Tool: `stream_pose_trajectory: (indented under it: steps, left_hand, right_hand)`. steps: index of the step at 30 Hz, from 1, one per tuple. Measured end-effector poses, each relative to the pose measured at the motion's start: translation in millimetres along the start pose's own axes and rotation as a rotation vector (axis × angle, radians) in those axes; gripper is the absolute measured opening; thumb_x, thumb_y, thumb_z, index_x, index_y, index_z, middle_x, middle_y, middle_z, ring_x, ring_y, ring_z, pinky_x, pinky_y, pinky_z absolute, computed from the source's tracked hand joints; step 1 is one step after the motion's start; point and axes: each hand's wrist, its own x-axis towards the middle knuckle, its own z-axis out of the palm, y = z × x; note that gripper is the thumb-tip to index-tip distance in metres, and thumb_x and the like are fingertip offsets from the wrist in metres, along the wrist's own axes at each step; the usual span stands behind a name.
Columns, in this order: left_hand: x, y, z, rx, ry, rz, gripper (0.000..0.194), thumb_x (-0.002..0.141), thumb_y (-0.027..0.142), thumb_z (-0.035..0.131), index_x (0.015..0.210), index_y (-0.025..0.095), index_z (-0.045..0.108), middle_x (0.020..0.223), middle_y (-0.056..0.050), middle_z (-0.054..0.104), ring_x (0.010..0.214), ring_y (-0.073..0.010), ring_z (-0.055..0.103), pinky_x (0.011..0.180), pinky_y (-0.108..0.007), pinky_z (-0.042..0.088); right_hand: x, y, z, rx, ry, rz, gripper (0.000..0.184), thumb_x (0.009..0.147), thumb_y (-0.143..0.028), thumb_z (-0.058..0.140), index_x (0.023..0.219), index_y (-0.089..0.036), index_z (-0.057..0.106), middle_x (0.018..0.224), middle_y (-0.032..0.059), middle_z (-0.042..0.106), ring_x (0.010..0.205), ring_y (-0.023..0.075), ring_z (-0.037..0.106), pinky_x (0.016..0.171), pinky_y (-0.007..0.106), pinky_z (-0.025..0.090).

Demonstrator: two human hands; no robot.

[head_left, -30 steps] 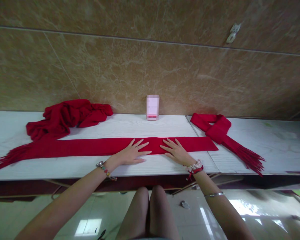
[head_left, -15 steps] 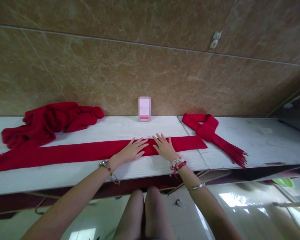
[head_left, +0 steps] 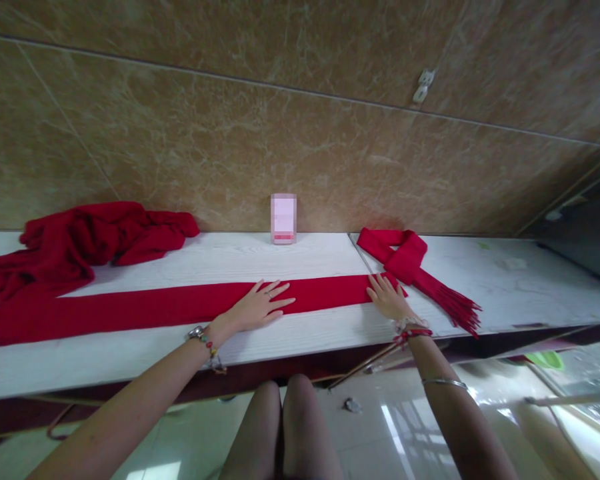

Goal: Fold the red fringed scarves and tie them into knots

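Note:
A long red scarf lies flat along the white tabletop, folded into a narrow band. My left hand rests flat on its middle, fingers spread. Near the band's right end my right hand lies on the cloth with fingers stretched out. The scarf's far part turns back past that end and trails off in a fringe near the front edge.
A heap of red scarves sits at the back left. A small pink box stands against the marble wall. My knees and a glossy floor show below the table's front edge.
My right hand has slid rightward along the scarf from beside the left hand to the band's right end. The left hand has stayed on the middle. The view has shifted right.

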Motion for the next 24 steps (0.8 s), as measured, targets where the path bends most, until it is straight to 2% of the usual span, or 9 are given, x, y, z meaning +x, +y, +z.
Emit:
stream_pose_trajectory:
  steps: [3,6,8,10,12,14,20,22,24]
  left_hand:
    - [-1,0,0.1,-0.010,0.008,0.004,0.037,0.091,0.035,0.035,0.128,0.035,0.042,0.142,-0.004,0.032,0.130,-0.0254,0.026,0.101,-0.052,0.020]
    - [-1,0,0.2,-0.021,-0.001,0.003,0.038,0.091,0.034,0.034,0.128,0.036,0.041,0.143,-0.004,0.031,0.131,-0.0259,0.024,0.101,-0.053,0.019]
    - [0,0,-0.1,-0.027,-0.020,-0.007,0.038,0.091,0.034,0.035,0.128,0.036,0.041,0.144,-0.004,0.029,0.131,-0.0261,0.024,0.101,-0.053,0.018]
    - [0,0,-0.9,-0.028,-0.043,-0.019,0.037,0.091,0.034,0.035,0.128,0.037,0.042,0.144,-0.002,0.027,0.132,-0.0261,0.022,0.102,-0.053,0.016]
    - [0,1,-2.0,-0.024,-0.062,-0.026,0.037,0.091,0.034,0.035,0.128,0.038,0.041,0.145,-0.001,0.025,0.132,-0.0260,0.021,0.102,-0.052,0.015]
    - [0,1,-3.1,-0.017,-0.072,-0.027,0.038,0.091,0.034,0.035,0.128,0.039,0.040,0.146,-0.001,0.024,0.133,-0.0258,0.020,0.103,-0.052,0.014]
    - [0,2,-2.3,-0.001,-0.059,-0.019,0.038,0.092,0.035,0.032,0.130,0.037,0.039,0.145,-0.001,0.026,0.133,-0.0243,0.020,0.103,-0.051,0.014]
    - [-2,3,-2.0,0.004,-0.044,-0.026,0.039,0.093,0.036,0.031,0.131,0.036,0.038,0.144,-0.001,0.027,0.132,-0.0236,0.021,0.103,-0.051,0.014]
    - [-5,3,-2.9,0.019,-0.037,-0.030,0.039,0.093,0.036,0.031,0.132,0.034,0.037,0.143,-0.002,0.030,0.132,-0.0232,0.022,0.104,-0.051,0.013]
  right_hand:
    - [-2,19,0,-0.067,-0.027,0.193,0.033,0.088,-0.028,0.036,0.105,-0.018,0.061,0.122,0.0207,0.053,0.112,0.0378,0.048,0.078,0.062,0.042]
    - [10,1,-6,-0.041,0.022,0.293,0.041,0.089,-0.034,0.031,0.120,-0.015,0.052,0.126,0.0213,0.050,0.115,0.0360,0.046,0.082,0.062,0.040]
    - [20,-25,-10,0.017,-0.009,0.222,0.044,0.090,-0.035,0.029,0.129,-0.019,0.043,0.134,0.0165,0.043,0.123,0.0322,0.039,0.090,0.059,0.036]
    - [27,-50,-15,0.072,-0.116,0.109,0.045,0.091,-0.036,0.026,0.133,-0.023,0.037,0.139,0.0117,0.037,0.128,0.0281,0.031,0.096,0.056,0.032]
    - [30,-63,-19,0.093,-0.215,0.050,0.046,0.092,-0.034,0.024,0.135,-0.026,0.033,0.142,0.0086,0.032,0.130,0.0255,0.027,0.098,0.055,0.029]
    - [28,-61,-22,0.075,-0.274,0.062,0.046,0.092,-0.032,0.023,0.137,-0.026,0.030,0.144,0.0078,0.030,0.131,0.0250,0.025,0.098,0.055,0.029]
    - [15,-13,-24,-0.059,-0.336,0.217,0.043,0.090,-0.024,0.026,0.130,-0.021,0.041,0.141,0.0117,0.034,0.130,0.0299,0.027,0.095,0.060,0.029]
    - [18,-14,-25,-0.076,-0.277,0.306,0.042,0.090,-0.026,0.028,0.129,-0.017,0.044,0.137,0.0150,0.039,0.127,0.0317,0.031,0.094,0.060,0.030]
    - [25,-31,-27,-0.030,-0.174,0.297,0.043,0.090,-0.028,0.029,0.129,-0.016,0.043,0.136,0.0165,0.041,0.126,0.0307,0.034,0.096,0.058,0.030]
